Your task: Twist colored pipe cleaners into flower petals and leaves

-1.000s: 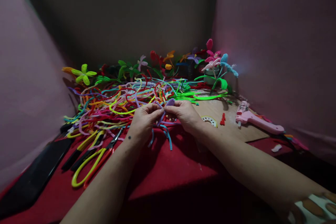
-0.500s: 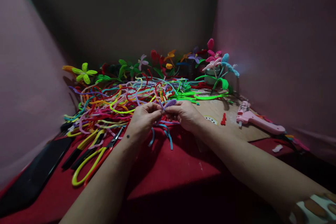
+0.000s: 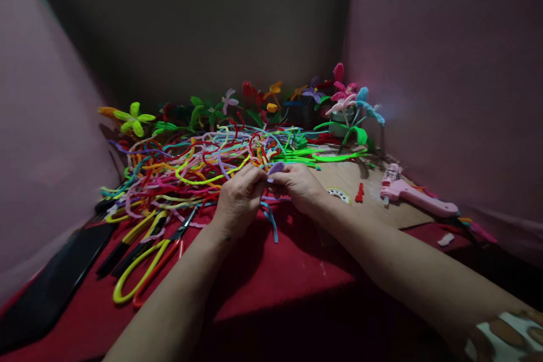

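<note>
My left hand (image 3: pixel 238 202) and my right hand (image 3: pixel 297 186) meet over the red cloth, fingers pinched together on a purple pipe cleaner (image 3: pixel 275 168) bent into a small petal loop that sticks up between them. A blue pipe cleaner (image 3: pixel 271 222) hangs down below the hands onto the cloth. Just behind the hands lies a big tangled heap of coloured pipe cleaners (image 3: pixel 186 164).
Finished pipe-cleaner flowers (image 3: pixel 339 99) stand along the back wall, with a yellow-green one (image 3: pixel 133 119) at left. A pink glue gun (image 3: pixel 413 195) lies on a wooden board at right. Scissors and yellow-handled tools (image 3: pixel 144 260) lie at left on the red cloth (image 3: pixel 275 277).
My left hand has rolled over the purple piece and closed tighter against the right hand. The petal loop now shows less. Arms shifted only slightly.
</note>
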The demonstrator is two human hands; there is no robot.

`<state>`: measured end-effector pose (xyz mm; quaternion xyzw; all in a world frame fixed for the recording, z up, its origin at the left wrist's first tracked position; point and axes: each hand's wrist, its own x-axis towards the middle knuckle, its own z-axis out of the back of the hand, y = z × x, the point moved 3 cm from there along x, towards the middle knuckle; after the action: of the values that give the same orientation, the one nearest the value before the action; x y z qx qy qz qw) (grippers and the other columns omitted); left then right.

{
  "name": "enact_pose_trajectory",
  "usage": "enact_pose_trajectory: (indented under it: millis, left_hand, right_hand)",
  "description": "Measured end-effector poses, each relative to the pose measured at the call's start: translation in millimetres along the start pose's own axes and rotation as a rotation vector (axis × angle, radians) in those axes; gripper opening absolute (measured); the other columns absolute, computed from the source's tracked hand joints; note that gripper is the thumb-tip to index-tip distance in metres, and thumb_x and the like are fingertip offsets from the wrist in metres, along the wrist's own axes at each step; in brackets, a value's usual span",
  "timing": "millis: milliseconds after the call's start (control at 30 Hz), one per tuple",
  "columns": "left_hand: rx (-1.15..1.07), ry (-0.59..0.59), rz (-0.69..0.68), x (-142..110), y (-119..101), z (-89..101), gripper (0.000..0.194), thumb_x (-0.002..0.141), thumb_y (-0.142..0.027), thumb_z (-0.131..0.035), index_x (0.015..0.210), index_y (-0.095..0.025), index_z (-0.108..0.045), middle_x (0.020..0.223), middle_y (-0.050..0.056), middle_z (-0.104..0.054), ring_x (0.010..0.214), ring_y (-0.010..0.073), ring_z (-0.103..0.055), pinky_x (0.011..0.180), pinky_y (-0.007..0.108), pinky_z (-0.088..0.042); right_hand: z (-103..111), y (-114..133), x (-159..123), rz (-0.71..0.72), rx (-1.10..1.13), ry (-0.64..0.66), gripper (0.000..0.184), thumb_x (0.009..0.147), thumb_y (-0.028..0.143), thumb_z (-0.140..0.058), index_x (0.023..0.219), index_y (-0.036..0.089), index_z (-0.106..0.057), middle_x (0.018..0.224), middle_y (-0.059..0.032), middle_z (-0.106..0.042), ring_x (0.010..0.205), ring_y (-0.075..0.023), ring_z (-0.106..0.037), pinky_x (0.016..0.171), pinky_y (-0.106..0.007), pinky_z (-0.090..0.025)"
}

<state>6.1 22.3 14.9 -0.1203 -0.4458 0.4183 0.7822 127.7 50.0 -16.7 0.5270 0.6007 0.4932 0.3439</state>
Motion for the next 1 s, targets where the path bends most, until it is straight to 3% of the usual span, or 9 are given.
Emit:
enact_pose_trajectory:
  millis: [67,133,267,367,467,600,733,1000]
  left_hand:
    - [-0.12,0.011,0.124,1.1,3.0,2.0,0.009,0.072,-0.022,-0.056,0.07,-0.016,-0.062,0.068,0.001,-0.058,0.065,0.0124,-0.051,0.064,0.023,-0.039]
    - [-0.376,0.045,0.333,1.1,11.3,2.4,0.013,0.071,-0.027,-0.06,0.073,-0.014,-0.063,0.067,0.002,-0.06,0.062,0.0122,-0.053,0.061,0.023,-0.041]
    - [-0.82,0.194,0.647,-1.3,25.2,-1.9,0.02,0.065,-0.03,-0.068,0.071,-0.011,-0.064,0.06,0.002,-0.059,0.051,0.0094,-0.052,0.05,0.021,-0.041]
    - [-0.887,0.293,0.793,-3.5,28.4,-4.2,0.018,0.062,-0.025,-0.07,0.071,-0.01,-0.064,0.056,0.003,-0.059,0.048,0.0099,-0.054,0.048,0.022,-0.042]
    - [-0.873,0.307,0.825,-4.2,26.6,-3.6,0.015,0.061,-0.022,-0.07,0.067,-0.009,-0.063,0.054,0.003,-0.059,0.045,0.0091,-0.053,0.045,0.02,-0.042]
    - [-0.716,0.296,0.712,-2.9,17.4,-1.6,0.019,0.063,-0.027,-0.068,0.06,-0.011,-0.059,0.051,0.0,-0.056,0.04,0.0074,-0.048,0.039,0.019,-0.037]
    - [-0.293,0.232,0.494,-0.7,7.1,0.1,0.021,0.069,-0.031,-0.06,0.058,-0.013,-0.055,0.046,-0.002,-0.052,0.04,0.0078,-0.044,0.042,0.02,-0.035]
    - [0.765,-0.055,-0.171,-6.7,-9.9,-7.8,0.016,0.079,-0.021,-0.045,0.068,-0.015,-0.055,0.063,0.005,-0.058,0.057,0.0146,-0.053,0.05,0.025,-0.031]
  right_hand:
    - [0.9,1.0,-0.1,-0.003,0.008,-0.012,0.008,0.056,0.019,-0.062,0.057,0.011,-0.059,0.046,0.0021,-0.052,0.043,-0.0074,-0.045,0.046,-0.022,-0.033]
    - [0.3,4.0,-1.5,0.042,-0.006,-0.001,0.01,0.057,0.02,-0.063,0.061,0.011,-0.061,0.05,0.0019,-0.054,0.045,-0.0072,-0.044,0.048,-0.022,-0.032]
    - [-2.8,8.6,-5.3,0.107,-0.055,0.039,0.01,0.06,0.019,-0.061,0.064,0.011,-0.063,0.053,0.0026,-0.054,0.048,-0.0062,-0.041,0.05,-0.022,-0.031]
    - [-5.1,11.9,-7.2,0.136,-0.079,0.067,0.008,0.061,0.018,-0.058,0.063,0.012,-0.063,0.054,0.0034,-0.054,0.051,-0.0064,-0.042,0.052,-0.022,-0.032]
    - [-7.4,16.1,-8.5,0.152,-0.1,0.108,0.006,0.06,0.015,-0.056,0.059,0.012,-0.061,0.053,0.0042,-0.053,0.051,-0.006,-0.043,0.053,-0.021,-0.032]
    - [-5.2,15.2,-7.0,0.09,-0.116,0.119,0.006,0.058,0.014,-0.056,0.058,0.012,-0.061,0.049,0.0042,-0.051,0.047,-0.0056,-0.039,0.05,-0.021,-0.03]
    - [0.0,9.1,-2.9,0.055,-0.097,0.055,0.004,0.056,0.014,-0.057,0.056,0.011,-0.06,0.047,0.0038,-0.049,0.044,-0.0058,-0.037,0.046,-0.022,-0.028]
    - [-4.1,6.3,-8.3,0.058,-0.041,-0.125,0.006,0.056,0.015,-0.056,0.051,0.013,-0.056,0.044,0.0057,-0.045,0.044,-0.0056,-0.036,0.046,-0.022,-0.027]
